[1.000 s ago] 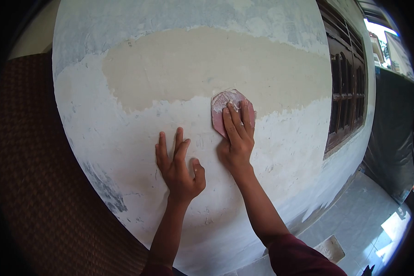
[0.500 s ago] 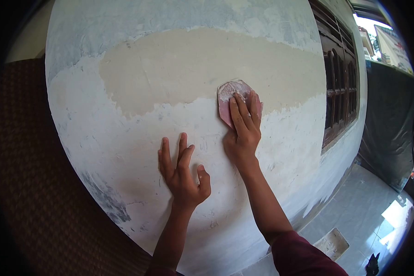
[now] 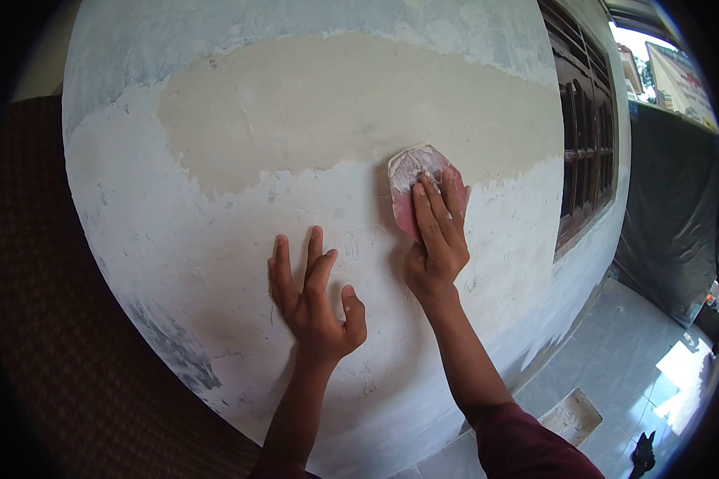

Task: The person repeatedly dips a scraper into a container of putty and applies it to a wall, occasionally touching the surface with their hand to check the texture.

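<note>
A pink flat pad (image 3: 404, 209) smeared with white material is in my right hand (image 3: 441, 239), against the wall (image 3: 216, 239) at the lower edge of a beige patch (image 3: 295, 104). My right fingers lie over the pad, and its face toward the wall is hidden. Lower and to the left, my left hand (image 3: 319, 307) has its fingers spread near the white part of the wall and holds nothing.
A dark wooden window (image 3: 587, 136) is set in the wall on the right. Beyond it hangs a dark sheet (image 3: 667, 207). A whitish tray (image 3: 574, 418) lies on the tiled floor (image 3: 607, 351). Brown woven material (image 3: 48, 279) stands at the left.
My right hand has moved slightly right and down with the pink pad. My left hand stays nearly in place. The camera view has shifted a little.
</note>
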`<state>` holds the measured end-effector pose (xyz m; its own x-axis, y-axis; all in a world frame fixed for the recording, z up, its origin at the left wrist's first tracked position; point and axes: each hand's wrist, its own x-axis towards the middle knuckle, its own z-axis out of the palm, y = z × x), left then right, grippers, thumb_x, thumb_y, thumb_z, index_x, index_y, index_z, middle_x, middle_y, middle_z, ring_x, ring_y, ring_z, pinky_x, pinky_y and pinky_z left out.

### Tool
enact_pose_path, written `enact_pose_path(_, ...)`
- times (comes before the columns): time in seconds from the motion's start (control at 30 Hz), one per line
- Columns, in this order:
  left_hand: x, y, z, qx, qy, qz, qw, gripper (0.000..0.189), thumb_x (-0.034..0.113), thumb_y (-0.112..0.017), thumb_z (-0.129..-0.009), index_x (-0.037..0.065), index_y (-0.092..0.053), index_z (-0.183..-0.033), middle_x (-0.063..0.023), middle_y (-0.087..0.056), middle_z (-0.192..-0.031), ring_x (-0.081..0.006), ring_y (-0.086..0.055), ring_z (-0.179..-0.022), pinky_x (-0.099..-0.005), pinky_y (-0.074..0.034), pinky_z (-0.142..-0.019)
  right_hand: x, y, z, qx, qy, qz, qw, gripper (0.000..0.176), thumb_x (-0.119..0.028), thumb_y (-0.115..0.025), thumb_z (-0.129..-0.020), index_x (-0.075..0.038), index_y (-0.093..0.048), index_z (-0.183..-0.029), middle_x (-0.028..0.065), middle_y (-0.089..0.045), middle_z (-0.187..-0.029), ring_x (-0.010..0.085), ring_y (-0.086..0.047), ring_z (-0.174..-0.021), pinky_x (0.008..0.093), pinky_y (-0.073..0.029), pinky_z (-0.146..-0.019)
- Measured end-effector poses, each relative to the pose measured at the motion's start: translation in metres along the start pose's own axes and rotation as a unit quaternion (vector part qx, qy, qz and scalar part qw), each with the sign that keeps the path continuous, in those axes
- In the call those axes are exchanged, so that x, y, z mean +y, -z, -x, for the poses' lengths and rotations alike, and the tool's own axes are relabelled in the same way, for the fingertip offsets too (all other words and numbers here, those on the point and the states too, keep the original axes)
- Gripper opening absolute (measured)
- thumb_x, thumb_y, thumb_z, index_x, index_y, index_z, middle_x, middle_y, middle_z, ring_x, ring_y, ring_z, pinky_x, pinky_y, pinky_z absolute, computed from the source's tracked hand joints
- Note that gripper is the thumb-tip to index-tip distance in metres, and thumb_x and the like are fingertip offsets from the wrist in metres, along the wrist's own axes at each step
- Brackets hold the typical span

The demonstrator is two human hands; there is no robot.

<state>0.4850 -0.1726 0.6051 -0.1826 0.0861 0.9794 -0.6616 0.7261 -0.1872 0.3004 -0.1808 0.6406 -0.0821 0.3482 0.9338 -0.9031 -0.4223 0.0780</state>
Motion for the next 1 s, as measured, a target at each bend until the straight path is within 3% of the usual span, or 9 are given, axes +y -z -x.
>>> enact_pose_path(0.1,0.001,0.001,-0.001,0.002,0.002,0.008,1.000,0.044,0.015,-0.051,-0.092,-0.002,-0.051,-0.132,-0.0267,-0.055,-0.149,-0.0477,-0.025,-0.152,-0.0603,-0.017,-0.122,0.001,-0.011,-0.021,0.006,0.009,0.000,1.000,0.063,0.023,-0.053,-0.071,0.000,-0.071,-0.127,0.0165,-0.071,-0.130,0.0380,-0.055,-0.138,0.0473,-0.044,-0.114)
enact_pose_path(0.47,0.001,-0.001,-0.001,0.005,0.002,0.003,1.000,0.044,0.015,-0.052,-0.091,-0.002,-0.052,-0.132,-0.0268,-0.056,-0.147,-0.0473,-0.024,-0.153,-0.0601,-0.016,-0.122,0.006,0.009,0.015,-0.034,-0.008,-0.003,0.999,0.060,0.022,-0.053,-0.073,0.000,-0.073,-0.125,0.0158,-0.071,-0.131,0.0370,-0.055,-0.139,0.0478,-0.044,-0.114)
enact_pose_path(0.57,0.001,0.000,-0.001,0.003,0.004,0.004,1.000,0.044,0.015,-0.052,-0.091,-0.002,-0.052,-0.132,-0.0265,-0.056,-0.148,-0.0472,-0.024,-0.153,-0.0602,-0.016,-0.122,0.002,0.006,-0.006,-0.019,-0.013,-0.010,1.000,0.061,0.023,-0.051,-0.074,0.002,-0.071,-0.128,0.0179,-0.069,-0.133,0.0390,-0.052,-0.142,0.0512,-0.037,-0.120)
enact_pose_path(0.73,0.000,-0.002,0.001,0.018,0.017,0.004,1.000,0.045,0.015,-0.054,-0.088,0.002,-0.056,-0.131,-0.0218,-0.058,-0.149,-0.0453,-0.029,-0.153,-0.0596,-0.017,-0.122,0.003,-0.013,-0.013,-0.041,0.029,0.015,0.999,0.062,0.023,-0.053,-0.076,-0.001,-0.071,-0.130,0.0165,-0.068,-0.136,0.0368,-0.049,-0.144,0.0501,-0.038,-0.120)
enact_pose_path(1.0,0.001,0.001,-0.001,0.008,0.001,0.007,1.000,0.042,0.015,-0.052,-0.092,-0.002,-0.053,-0.131,-0.0269,-0.056,-0.147,-0.0474,-0.026,-0.152,-0.0603,-0.018,-0.122,0.005,0.013,0.036,-0.071,-0.015,0.016,0.997,0.058,0.021,-0.059,-0.074,-0.003,-0.073,-0.126,0.0135,-0.070,-0.134,0.0356,-0.054,-0.140,0.0494,-0.043,-0.114)
